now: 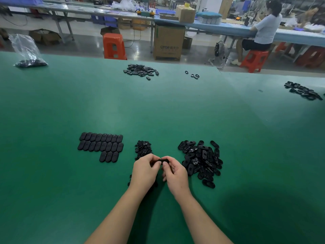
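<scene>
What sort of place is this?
Likely a factory assembly floor: heaps of black plastic parts on a long green worktable, pieces laid in rows, another worker seated at a bench behind.

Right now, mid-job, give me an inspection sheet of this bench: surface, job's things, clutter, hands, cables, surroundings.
Surface: green table, some glare.
Job's things: black oval piece held between both hands; shell pile to its right; insert pile just ahead; laid-out rows on the left.
Clutter: far pile, loose rings, right-edge pile, bag of parts.
Grippers: left hand and right hand both pinch the piece.
Cables: nothing seen on the table; a cord hangs beside the orange stool.
Surroundings: cardboard box, seated person.
</scene>
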The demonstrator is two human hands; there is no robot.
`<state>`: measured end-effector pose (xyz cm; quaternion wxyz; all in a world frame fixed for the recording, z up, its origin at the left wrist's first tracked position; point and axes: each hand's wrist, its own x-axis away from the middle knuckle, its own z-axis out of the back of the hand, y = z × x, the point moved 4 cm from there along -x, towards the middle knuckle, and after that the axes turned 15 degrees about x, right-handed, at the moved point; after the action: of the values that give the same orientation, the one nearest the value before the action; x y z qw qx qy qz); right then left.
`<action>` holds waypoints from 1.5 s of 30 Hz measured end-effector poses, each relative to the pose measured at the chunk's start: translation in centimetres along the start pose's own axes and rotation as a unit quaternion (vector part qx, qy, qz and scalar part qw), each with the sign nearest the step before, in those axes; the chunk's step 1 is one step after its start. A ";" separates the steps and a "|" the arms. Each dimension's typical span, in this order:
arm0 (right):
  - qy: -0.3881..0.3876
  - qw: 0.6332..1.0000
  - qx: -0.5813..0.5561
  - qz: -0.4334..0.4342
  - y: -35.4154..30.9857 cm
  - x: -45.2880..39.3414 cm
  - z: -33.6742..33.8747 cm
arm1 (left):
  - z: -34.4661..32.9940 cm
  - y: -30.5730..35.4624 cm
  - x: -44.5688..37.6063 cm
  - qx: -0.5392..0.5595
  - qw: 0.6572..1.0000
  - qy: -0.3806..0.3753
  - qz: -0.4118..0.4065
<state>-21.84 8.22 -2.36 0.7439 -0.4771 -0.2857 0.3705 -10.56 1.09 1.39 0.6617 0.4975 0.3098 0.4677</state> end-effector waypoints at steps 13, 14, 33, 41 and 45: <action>0.023 1.000 0.003 0.000 -0.3 0.1 0.3 | -0.8 0.1 0.2 -0.017 0.999 0.016 -0.025; 0.025 1.000 0.006 0.002 -0.3 0.1 0.3 | -0.8 0.1 0.1 -0.016 0.999 0.012 -0.030; 0.012 1.000 -0.009 -0.008 -0.3 0.0 0.1 | 0.7 -0.1 0.5 -0.166 0.968 -0.020 -0.189; 0.008 1.000 0.009 -0.010 -0.4 0.3 0.2 | 10.2 -2.5 -0.4 -0.133 0.969 0.180 -0.107; 0.010 1.000 0.016 -0.010 -0.4 0.3 0.2 | 15.6 -5.9 0.1 -0.138 0.947 0.291 -0.013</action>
<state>-21.71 8.43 -1.90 0.7578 -0.4661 -0.2776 0.3626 4.95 -4.93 0.64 0.6109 0.2392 0.4280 0.6216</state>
